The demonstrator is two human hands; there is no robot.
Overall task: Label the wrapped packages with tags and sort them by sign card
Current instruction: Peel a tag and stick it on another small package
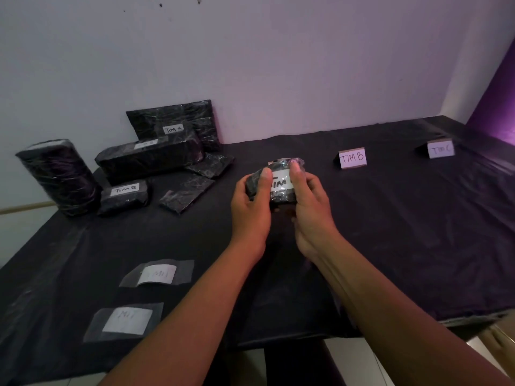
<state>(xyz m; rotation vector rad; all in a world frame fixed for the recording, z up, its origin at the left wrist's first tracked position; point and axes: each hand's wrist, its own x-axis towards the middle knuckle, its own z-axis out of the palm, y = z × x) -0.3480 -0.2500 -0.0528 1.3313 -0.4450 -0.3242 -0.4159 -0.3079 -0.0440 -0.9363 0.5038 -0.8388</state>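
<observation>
Left hand (252,203) and right hand (309,201) grip a tagged black package (280,186) above the table (390,232)

Held tag (281,183): the right hand (309,204) thumb covers its last letter; only "TIM" reads.
Sign card behind the held package (274,185): only a corner shows above it.
Far-right sign card (441,149): writing blurred, last letter unsure.
Long box label (146,144): too faint to read.
Two loose tags (157,273): lettering washed out, upside down.
Table (390,246): near-left corner cut off by the frame.
</observation>
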